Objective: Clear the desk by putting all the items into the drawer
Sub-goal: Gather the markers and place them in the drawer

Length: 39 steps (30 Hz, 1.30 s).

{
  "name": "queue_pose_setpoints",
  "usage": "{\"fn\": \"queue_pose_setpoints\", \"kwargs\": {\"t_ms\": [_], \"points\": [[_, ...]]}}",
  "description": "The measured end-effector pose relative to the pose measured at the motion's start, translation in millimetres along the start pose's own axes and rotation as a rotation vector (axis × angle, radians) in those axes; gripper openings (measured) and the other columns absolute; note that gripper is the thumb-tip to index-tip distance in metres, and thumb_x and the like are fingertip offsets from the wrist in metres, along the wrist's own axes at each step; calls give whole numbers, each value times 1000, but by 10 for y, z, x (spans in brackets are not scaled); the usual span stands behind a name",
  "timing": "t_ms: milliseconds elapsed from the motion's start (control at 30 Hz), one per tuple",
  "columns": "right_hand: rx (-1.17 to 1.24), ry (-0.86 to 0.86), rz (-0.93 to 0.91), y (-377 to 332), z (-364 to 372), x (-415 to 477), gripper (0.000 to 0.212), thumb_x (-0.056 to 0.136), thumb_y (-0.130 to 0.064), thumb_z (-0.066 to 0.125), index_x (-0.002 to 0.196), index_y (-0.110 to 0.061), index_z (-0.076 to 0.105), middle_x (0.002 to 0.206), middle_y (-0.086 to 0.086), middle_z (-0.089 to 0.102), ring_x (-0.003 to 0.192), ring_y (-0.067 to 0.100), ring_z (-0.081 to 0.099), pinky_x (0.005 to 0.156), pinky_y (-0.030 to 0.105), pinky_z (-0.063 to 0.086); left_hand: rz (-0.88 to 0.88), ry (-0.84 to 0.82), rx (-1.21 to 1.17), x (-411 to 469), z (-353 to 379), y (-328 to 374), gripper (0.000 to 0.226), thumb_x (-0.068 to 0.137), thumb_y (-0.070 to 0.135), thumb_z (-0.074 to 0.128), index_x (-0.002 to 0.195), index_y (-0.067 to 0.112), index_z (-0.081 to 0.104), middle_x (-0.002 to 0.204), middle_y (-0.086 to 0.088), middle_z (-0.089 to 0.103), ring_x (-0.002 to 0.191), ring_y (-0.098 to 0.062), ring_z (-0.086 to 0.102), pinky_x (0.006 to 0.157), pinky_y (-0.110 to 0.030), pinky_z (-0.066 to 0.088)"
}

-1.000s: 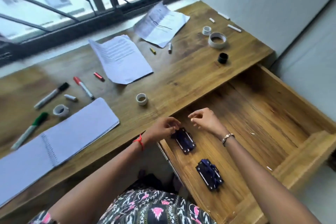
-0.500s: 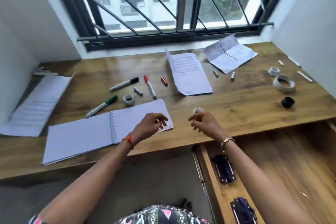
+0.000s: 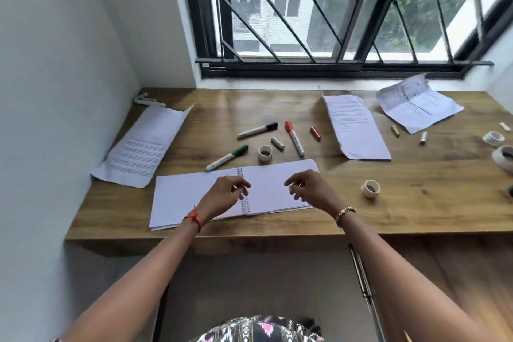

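An open spiral notebook point(image 3: 194, 197) is seen lying flat near the front edge of the counter point(image 3: 416, 211), its long axis running from 9 o'clock to 3 o'clock and its wire spine pointing roughly from 12 to 6. Both hands are held just above it and nothing is gripped in either: the left hand point(image 3: 224, 197) is placed over the spine with its fingers loosely curled, and the right hand point(image 3: 308, 189) is placed over the right-hand page, fingers half bent and apart. The notebook is judged to be the next thing to be taken, since it lies directly beneath the hands, with each hand about equally near to its own half (closing the pages over the spine first would make the lift easier). Beyond it, toward 12 o'clock, a green marker point(image 3: 226, 158), a black marker point(image 3: 256, 129), a red marker point(image 3: 294, 138) and a small roll of tape point(image 3: 264, 153) are scattered. A printed sheet point(image 3: 144, 147) is laid at 10 o'clock, two more papers point(image 3: 358, 128) at 1 and 2 o'clock, and another tape roll point(image 3: 370, 188) at 3 o'clock. The drawer is barely visible at 4 o'clock, so most of the clearing is judged to remain undone.
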State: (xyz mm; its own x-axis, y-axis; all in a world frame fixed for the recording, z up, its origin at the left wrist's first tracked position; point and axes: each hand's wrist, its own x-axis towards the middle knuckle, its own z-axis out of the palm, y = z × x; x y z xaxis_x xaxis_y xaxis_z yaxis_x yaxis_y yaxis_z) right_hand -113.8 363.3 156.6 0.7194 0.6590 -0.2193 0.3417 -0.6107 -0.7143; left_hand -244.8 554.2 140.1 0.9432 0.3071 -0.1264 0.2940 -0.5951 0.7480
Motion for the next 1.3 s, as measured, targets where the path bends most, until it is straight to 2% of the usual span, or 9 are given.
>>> {"fn": "queue_pose_setpoints", "kwargs": {"t_ms": [167,300,433,600,700,800,933,1133,1300], "points": [[-32,-17,-57,-239,194,108,18,85,1,54,95,-2,68,74,7,64,61,16,62,49,10,43,-8,37,-10,-104,-237,-149,25,88,0,47,98,9,67,85,-3,69,77,-15,67,67,-16,48],[-31,-30,-73,-370,231,183,18,86,1,53,96,-2,68,76,9,65,62,16,61,53,15,45,-9,59,-15,-107,-331,-197,27,87,-2,45,99,7,67,85,-2,68,76,-14,66,60,-4,44],[-28,8,-86,-383,187,342,18,86,2,52,96,1,67,74,9,64,61,16,59,47,9,41,-34,91,-24,9,-361,-232,29,87,-2,44,101,7,67,88,-4,68,79,-14,64,58,0,42],[10,118,-79,-287,108,609,18,83,6,52,90,4,69,70,10,61,62,21,57,45,8,41,-40,158,22,304,-332,-247,26,86,-1,47,102,5,67,98,-7,69,84,-11,60,72,-9,45],[-9,218,-68,-207,28,825,19,81,4,54,89,2,71,73,10,64,68,19,57,54,6,38,-20,214,109,554,-307,-247,25,85,-1,51,107,1,64,107,-13,65,96,-21,60,84,-21,44],[-6,297,-19,-115,-80,1109,20,81,0,55,90,0,72,81,20,69,70,20,57,64,20,44,-37,211,253,803,-278,-263,31,85,2,51,114,3,59,115,-12,58,103,-27,56,81,-24,40],[-28,349,87,-8,-225,1449,24,81,-5,53,100,-4,69,102,21,67,96,30,60,84,34,46,-116,160,425,1096,-251,-314,36,89,18,53,124,9,52,124,-8,52,114,-24,49,94,-31,40],[-72,376,234,75,-336,1708,29,87,-15,55,113,-4,61,114,14,63,114,27,52,89,31,40,-165,110,552,1254,-221,-398,20,88,22,54,106,11,57,111,-6,56,103,-22,53,85,-29,40],[-132,316,344,175,-322,1914,32,84,-16,58,111,0,59,118,18,60,114,31,53,88,32,41,-190,69,470,1381,-325,-289,19,95,18,42,103,4,51,97,-8,48,83,-22,50,69,-33,40]]}}
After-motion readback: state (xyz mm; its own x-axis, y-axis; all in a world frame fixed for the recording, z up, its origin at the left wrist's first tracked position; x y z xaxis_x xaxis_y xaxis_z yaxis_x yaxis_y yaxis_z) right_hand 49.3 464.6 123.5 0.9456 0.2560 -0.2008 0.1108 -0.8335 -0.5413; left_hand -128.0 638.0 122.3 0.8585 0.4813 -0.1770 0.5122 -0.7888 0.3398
